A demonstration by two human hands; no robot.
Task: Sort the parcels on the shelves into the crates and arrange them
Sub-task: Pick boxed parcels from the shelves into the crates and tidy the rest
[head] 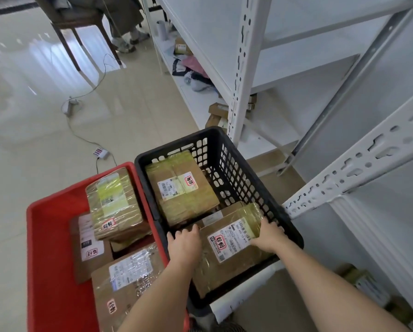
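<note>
Both hands are down inside the black perforated plastic crate (pixel 227 164), working the flat brown cardboard parcel wrapped in clear tape (pixel 227 250) that lies in its near half. The left hand (pixel 183 245) rests on the parcel's left edge with fingers curled over it, and the right hand (pixel 269 234) presses the far right corner with its fingers bent round the edge; taking it from two opposite sides lets the person slide and square it against the crate wall rather than lift it. Its label faces up, probably so it stays readable. Whether the parcel lies fully flat or is propped on something beneath is hard to tell from this angle.

Behind it in the same crate sits a thicker taped brown box (pixel 181 188), also label up, leaving the front space for the flat one. Touching the black crate's left side is the red plastic crate (pixel 47 236), which holds several taped brown parcels (pixel 114 202) stacked and overlapping. The white metal shelving unit (pixel 241 68) stands just beside the crates, with a few small packages low down, so sorting seems unfinished.
</note>
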